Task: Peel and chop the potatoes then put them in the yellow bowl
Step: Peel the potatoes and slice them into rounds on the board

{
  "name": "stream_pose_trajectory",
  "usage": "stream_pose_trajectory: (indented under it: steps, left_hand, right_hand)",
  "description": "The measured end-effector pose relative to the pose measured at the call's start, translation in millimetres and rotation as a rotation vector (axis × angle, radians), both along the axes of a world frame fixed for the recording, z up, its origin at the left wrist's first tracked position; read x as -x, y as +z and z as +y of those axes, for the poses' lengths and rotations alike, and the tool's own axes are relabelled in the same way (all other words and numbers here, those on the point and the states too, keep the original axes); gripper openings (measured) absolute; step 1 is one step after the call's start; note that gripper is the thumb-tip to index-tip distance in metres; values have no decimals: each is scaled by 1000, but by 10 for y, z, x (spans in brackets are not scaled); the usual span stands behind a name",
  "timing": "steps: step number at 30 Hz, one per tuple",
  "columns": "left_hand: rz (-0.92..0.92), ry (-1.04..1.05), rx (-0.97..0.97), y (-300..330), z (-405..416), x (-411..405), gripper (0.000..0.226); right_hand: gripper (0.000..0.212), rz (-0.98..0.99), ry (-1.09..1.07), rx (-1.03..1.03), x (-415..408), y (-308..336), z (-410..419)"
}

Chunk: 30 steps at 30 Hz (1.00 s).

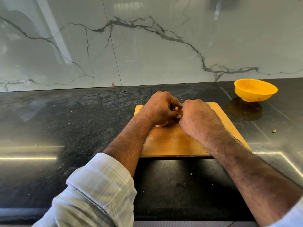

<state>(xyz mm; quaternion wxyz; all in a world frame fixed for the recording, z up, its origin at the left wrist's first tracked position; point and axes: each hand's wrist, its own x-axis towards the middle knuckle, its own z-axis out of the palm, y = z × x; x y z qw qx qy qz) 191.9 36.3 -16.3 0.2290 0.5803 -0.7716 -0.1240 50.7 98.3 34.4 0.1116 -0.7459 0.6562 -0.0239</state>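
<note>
left hand [161, 106]: fingers curled round a potato [177, 109], pinning it to the board, only small pale bits peek out
right hand [196, 116]: fist closed on a knife [181, 99], just a thin sliver of blade pokes up between the hands
cutting board [173, 141]: wooden, under both hands, on the dark counter [65, 128]
yellow bowl [255, 90]: far right, well apart from the board, looks empty
backsplash [147, 46]: white veined marble

Head-worn wide-angle view, forward and down over a dark counter [65, 128] toward a marble wall [147, 46].
</note>
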Motion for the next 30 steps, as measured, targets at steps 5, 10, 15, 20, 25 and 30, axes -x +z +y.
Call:
stream_pose_trajectory:
  steps: [5, 10, 15, 20, 25, 30]
  left_hand:
    - [23, -5, 1, 14, 0, -12, 34]
    - [4, -12, 12, -3, -22, -15, 31]
    - [28, 8, -5, 13, -2, -4, 39]
    - [34, -2, -38, 51, 34, -2, 41]
    - [65, 3, -49, 34, 71, 6, 44]
    - [85, 14, -36, 33, 85, 8, 33]
  right_hand:
    - [43, 23, 11, -19, 83, -58, 77]
    - [48, 43, 31, -37, 34, -68, 72]
    - [40, 43, 19, -16, 77, -130, 108]
    - [47, 80, 41, -68, 141, -164, 186]
    - [26, -32, 10, 154, 327, -321, 222]
    - [28, -17, -21, 130, 234, -283, 225]
